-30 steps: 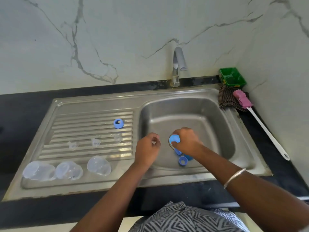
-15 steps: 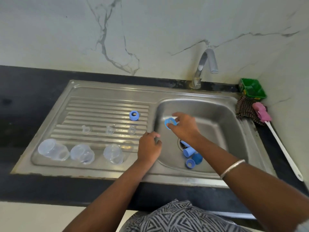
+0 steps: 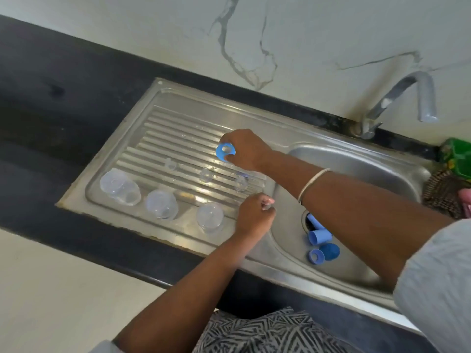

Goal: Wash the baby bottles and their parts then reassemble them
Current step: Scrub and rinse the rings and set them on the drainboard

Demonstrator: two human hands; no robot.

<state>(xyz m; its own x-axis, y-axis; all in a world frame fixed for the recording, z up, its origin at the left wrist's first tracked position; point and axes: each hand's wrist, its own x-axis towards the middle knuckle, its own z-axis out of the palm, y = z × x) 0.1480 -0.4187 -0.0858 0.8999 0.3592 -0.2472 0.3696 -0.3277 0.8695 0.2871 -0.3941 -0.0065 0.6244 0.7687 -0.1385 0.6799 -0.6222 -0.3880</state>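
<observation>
Right hand (image 3: 248,151) is out over the ribbed drainboard (image 3: 163,128), fingers curled round a blue collar ring (image 3: 225,152) w/ its hole facing up. Left hand (image 3: 254,215) sits at the basin edge, fingers curled in, can't tell if it's holding anything. 3 clear bottles (image 3: 160,204) lie on the drainboard w/ 3 clear nipples (image 3: 206,175) behind them; the sink basin (image 3: 356,164) has blue caps (image 3: 319,236) + another ring (image 3: 316,256) by the drain.
</observation>
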